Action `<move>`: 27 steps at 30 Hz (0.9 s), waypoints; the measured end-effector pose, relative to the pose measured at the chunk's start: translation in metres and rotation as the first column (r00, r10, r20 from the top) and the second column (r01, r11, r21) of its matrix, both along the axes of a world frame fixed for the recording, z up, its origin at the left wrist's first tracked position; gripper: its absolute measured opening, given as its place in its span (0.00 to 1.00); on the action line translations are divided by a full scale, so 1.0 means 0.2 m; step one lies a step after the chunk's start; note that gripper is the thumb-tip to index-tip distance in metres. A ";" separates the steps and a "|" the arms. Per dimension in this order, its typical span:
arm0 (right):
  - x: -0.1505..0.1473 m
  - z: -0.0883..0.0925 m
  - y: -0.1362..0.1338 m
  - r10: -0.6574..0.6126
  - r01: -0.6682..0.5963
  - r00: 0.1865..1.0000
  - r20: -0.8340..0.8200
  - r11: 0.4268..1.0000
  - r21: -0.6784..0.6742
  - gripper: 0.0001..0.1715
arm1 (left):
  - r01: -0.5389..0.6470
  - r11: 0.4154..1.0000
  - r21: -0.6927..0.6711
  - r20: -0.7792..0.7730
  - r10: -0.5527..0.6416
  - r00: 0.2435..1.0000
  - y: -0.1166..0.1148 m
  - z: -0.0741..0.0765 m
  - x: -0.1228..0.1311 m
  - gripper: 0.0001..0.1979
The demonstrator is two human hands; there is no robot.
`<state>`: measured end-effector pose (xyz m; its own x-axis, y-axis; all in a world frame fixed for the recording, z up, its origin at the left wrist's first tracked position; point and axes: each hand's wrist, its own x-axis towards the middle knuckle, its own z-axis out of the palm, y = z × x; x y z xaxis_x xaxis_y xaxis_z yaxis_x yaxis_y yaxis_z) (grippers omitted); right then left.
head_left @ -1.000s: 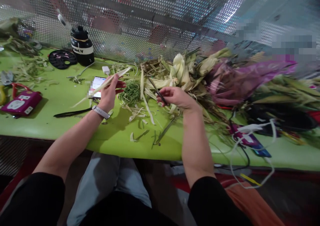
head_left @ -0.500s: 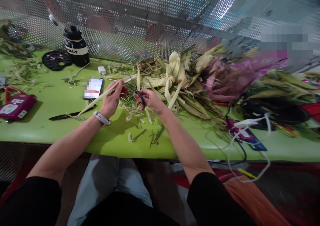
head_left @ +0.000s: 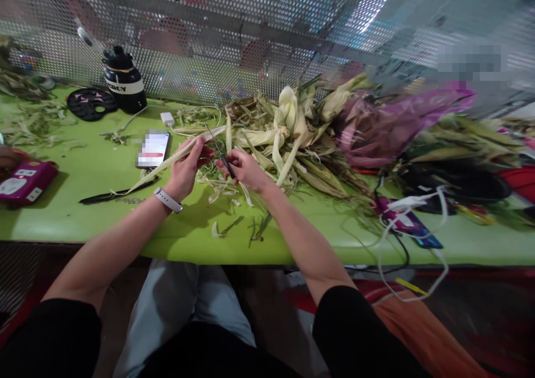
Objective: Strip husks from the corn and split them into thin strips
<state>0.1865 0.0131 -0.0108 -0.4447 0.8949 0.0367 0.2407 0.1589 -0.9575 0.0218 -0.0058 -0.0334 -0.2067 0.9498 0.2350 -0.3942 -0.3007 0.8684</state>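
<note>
My left hand (head_left: 186,163), with a white watch at the wrist, pinches a long pale corn husk strip (head_left: 175,158) that trails down to the left. Dark scissors (head_left: 227,165) are in my right hand (head_left: 246,169), just right of the left one, their thin blades reaching up towards the husk's upper end. Whether the blades touch the husk is too small to tell. Thin green shreds lie on the table under both hands. Behind and to the right spreads a large heap of dried husks (head_left: 288,132).
On the green table (head_left: 175,227) are a phone (head_left: 153,148), black bottle (head_left: 124,82), black knife-like object (head_left: 119,193), purple socket block (head_left: 27,183), pink bag (head_left: 371,130) and cabled power bank (head_left: 418,230). Another person's hand (head_left: 9,158) shows at far left.
The scissors and my right hand have shifted slightly left, towards the husk. Another person's hand has appeared by the purple block. The whole view has shifted a little.
</note>
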 end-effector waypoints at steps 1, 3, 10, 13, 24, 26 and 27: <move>0.00 0.00 0.00 0.005 -0.005 1.000 0.007 1.000 0.003 0.34 | 0.004 1.000 -0.002 0.006 -0.004 1.000 0.00 0.00 0.00 0.14; 0.01 -0.01 0.01 0.006 -0.007 1.000 0.014 1.000 0.021 0.34 | 0.017 1.000 -0.013 0.016 -0.017 1.000 0.00 0.00 0.00 0.15; 0.00 -0.05 0.02 -0.036 0.036 0.999 0.000 0.994 0.102 0.34 | 0.026 0.998 -0.057 0.030 -0.025 0.999 0.01 -0.01 -0.01 0.17; -0.02 -0.04 0.02 -0.053 0.055 0.998 -0.020 0.994 0.094 0.34 | 0.035 0.997 -0.063 0.050 -0.032 0.998 0.02 -0.02 -0.02 0.17; 0.17 0.00 0.16 -0.231 0.231 0.973 -0.010 0.971 0.062 0.30 | 0.036 0.973 -0.226 -0.048 -0.048 0.998 0.03 0.00 -0.08 0.15; 0.16 0.01 0.16 -0.218 0.223 0.973 -0.081 0.973 0.055 0.30 | 0.089 0.962 -0.259 -0.141 -0.129 0.982 0.04 0.00 -0.11 0.13; 0.16 0.01 0.15 -0.201 0.208 0.974 -0.105 0.977 0.051 0.30 | 0.146 0.948 -0.282 -0.199 -0.207 0.958 0.05 0.00 -0.12 0.11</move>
<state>0.2176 0.0433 -0.0086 -0.2440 0.9612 0.1287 0.1789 0.1751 -0.9682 -0.0029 0.0041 -0.0325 -0.0014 1.0000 -0.0061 -0.2067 0.0057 0.9784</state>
